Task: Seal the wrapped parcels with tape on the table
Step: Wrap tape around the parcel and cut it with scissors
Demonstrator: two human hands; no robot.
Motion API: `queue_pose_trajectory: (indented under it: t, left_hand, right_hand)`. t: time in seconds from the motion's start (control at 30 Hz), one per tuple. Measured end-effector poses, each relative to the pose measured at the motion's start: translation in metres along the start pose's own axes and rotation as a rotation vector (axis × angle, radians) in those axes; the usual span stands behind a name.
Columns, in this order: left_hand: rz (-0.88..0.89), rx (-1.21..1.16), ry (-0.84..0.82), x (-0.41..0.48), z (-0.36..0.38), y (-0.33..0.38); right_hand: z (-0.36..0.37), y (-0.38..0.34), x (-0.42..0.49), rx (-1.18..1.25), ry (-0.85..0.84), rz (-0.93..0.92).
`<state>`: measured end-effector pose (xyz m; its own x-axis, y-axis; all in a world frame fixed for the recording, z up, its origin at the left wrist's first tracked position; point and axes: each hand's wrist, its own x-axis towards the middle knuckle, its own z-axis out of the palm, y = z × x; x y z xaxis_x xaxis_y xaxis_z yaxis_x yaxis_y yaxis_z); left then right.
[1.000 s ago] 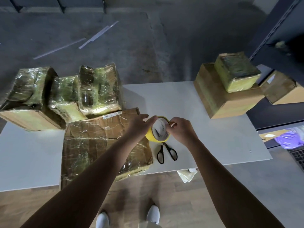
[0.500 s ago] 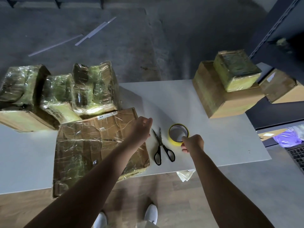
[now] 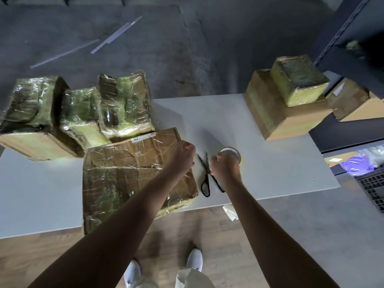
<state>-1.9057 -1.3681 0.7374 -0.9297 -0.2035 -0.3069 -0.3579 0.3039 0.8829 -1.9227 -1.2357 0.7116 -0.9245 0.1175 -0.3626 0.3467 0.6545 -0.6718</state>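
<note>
Yellow tape roll (image 3: 231, 151), gripped by the right hand (image 3: 225, 168), sits just right of the scissors (image 3: 205, 176) on the table (image 3: 274, 163). Left of them, the left hand (image 3: 183, 156) curls over the wrapped parcel (image 3: 124, 175); I cannot tell whether it holds anything.

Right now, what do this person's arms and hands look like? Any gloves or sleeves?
The left hand and right hand are bare: no gloves, and no rings or watch show. The left arm and right arm show no sleeves. Below are white shoes.
</note>
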Motion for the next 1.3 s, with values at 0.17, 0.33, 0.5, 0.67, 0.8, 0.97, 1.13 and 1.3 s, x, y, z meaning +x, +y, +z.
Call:
queue_pose_trajectory:
  t: [0.17, 0.33, 0.5, 0.67, 0.8, 0.97, 1.13, 1.3]
  left_hand:
    - [0.004, -0.088, 0.146, -0.018, -0.039, -0.012]
    - [0.005, -0.060, 0.342, -0.048, -0.113, -0.046]
    - [0.027, 0.044, 0.545, -0.081, -0.169, -0.084]
    - [-0.108, 0.078, 0.483, -0.090, -0.187, -0.130]
    - [0.004, 0.369, 0.321, -0.087, -0.185, -0.156]
    - [0.293, 0.580, 0.425, -0.095, -0.179, -0.160]
    - [0.069, 0.367, 0.354, -0.104, -0.162, -0.179]
    - [-0.017, 0.148, 0.252, -0.107, -0.162, -0.180]
  right_hand:
    - [0.027, -0.045, -0.041, -0.211, 0.073, -0.320]
    - [0.086, -0.074, -0.095, -0.199, -0.058, -0.672]
    - [0.152, -0.101, -0.141, -0.125, -0.221, -0.747]
    - [0.179, -0.119, -0.156, 0.306, -0.654, -0.089]
    - [0.169, -0.100, -0.127, 0.414, -0.611, 0.058]
    - [0.145, -0.070, -0.099, 0.059, -0.105, -0.191]
    - [0.194, -0.067, -0.126, -0.463, -0.100, -1.004]
    - [0.175, -0.043, -0.095, -0.824, -0.192, -0.918]
